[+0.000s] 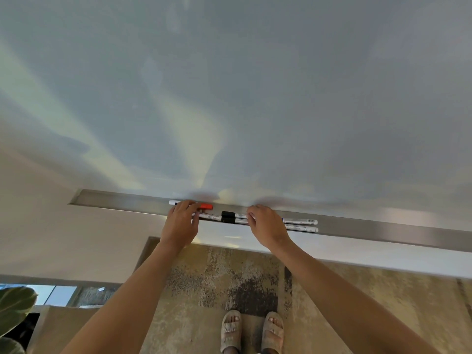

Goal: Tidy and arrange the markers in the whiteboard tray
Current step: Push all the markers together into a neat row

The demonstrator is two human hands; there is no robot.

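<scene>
A long metal tray (370, 226) runs under the whiteboard (255, 98). A white marker with a red cap (206, 206) lies at the back of the tray, and my left hand (181, 222) rests over its barrel, fingers curled on it. A third white marker barrel (208, 216) shows under that hand. Two black-capped white markers (229, 217) lie side by side to the right, their tails (302, 224) poking out past my right hand (265, 224), which covers their middles with fingers bent on them.
The tray's left end (76, 198) sits in a pale wall. Below is a patterned rug (229, 284) with my sandalled feet (251, 330). A plant leaf (15, 307) shows at the lower left.
</scene>
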